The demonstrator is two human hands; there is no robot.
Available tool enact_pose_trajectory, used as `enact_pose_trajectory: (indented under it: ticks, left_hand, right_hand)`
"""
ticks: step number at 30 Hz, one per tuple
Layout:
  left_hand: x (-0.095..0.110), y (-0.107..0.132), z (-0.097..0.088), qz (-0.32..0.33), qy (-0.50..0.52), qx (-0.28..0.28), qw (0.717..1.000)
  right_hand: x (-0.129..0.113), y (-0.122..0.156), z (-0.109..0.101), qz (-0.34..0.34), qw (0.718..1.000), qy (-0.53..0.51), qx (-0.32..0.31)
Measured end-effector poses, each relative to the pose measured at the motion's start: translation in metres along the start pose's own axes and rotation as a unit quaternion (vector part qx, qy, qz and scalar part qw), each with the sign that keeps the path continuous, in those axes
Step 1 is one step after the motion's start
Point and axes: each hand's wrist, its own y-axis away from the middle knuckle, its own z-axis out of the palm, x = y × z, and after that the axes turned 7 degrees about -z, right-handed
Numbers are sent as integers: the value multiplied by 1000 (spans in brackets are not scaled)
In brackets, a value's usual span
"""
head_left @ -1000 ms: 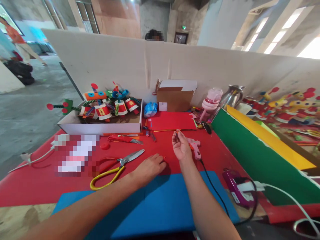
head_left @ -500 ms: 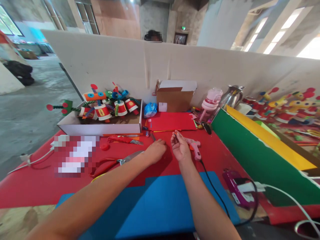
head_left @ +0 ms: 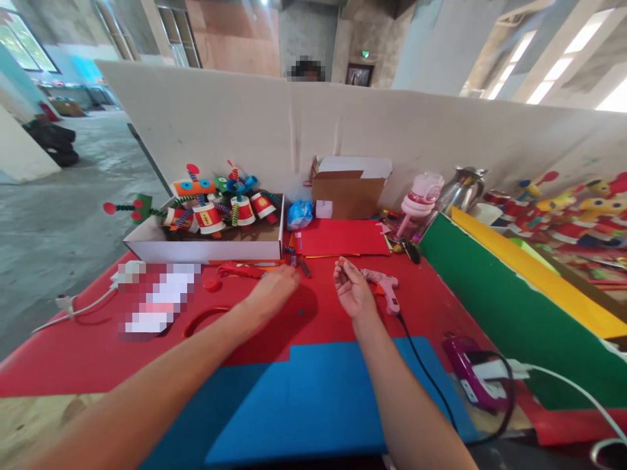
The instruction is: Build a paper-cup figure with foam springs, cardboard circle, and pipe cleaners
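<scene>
My right hand (head_left: 353,288) is held palm up over the red tabletop, its thumb and fingers pinched around something small, dark and orange that I cannot make out. Just to its right lies a pink glue gun (head_left: 388,295) with a black cord. My left hand (head_left: 278,288) hovers back down over the table, its fingers curled and mostly hidden, beside a red-handled cutter (head_left: 240,269). Under the left forearm shows the red handle of some shears (head_left: 203,316). A tiny dark bit (head_left: 300,312) lies between the hands, and a dark striped coil (head_left: 292,254) behind them.
A white box (head_left: 206,252) holds several paper-cup figures at the back left. Red sheets (head_left: 343,237) lie in front of a brown carton (head_left: 349,197). A blue sheet (head_left: 318,405) covers the near side. A green panel (head_left: 519,326) and purple power strip (head_left: 470,372) stand right.
My left hand has moved left, away from my right hand, and now covers part of the cutter and shears. The tiny dark bit has come into view. My right hand stays nearly still.
</scene>
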Motion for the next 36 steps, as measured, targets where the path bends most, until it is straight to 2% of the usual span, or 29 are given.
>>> enact_pose_trajectory:
  ticks: [3,5,6,7,10,12,13,16,19,22,25,29,36]
  left_hand:
    - [-38,-2,-16,-42,47,58,996]
    - [-42,-1,-24,-83,78,88,990]
    - [-37,2,-26,-87,96,78,988]
    - [-29,5,-26,-74,116,48,989]
    - [5,21,-16,71,177,-100,977]
    - [22,32,-5,121,174,-142,967]
    - [26,35,-1,111,155,-127,973]
    - [25,34,3,29,110,-27,993]
    - [16,21,-3,-19,145,44,988]
    - [12,7,-3,-39,247,116,961]
    - [14,0,10,-78,354,172,916]
    - [15,2,28,-111,413,208,880]
    - [20,4,40,-110,450,209,861]
  right_hand:
    - [6,3,2,5,1000,14,-20]
    - [10,7,5,11,999,23,-30]
    - [11,9,6,11,999,27,-34]
    - [12,10,7,9,999,32,-39]
    - [14,11,7,1,998,41,-40]
    - [14,11,7,6,999,38,-33]
    - [14,11,6,10,999,37,-30]
    - [14,10,7,15,998,44,-36]
    - [14,12,9,-4,996,67,-54]
    - [15,14,10,-20,991,108,-73]
    - [17,16,9,-30,986,141,-84]
    - [22,17,9,-9,987,125,-101]
    - [26,23,10,67,985,75,-141]
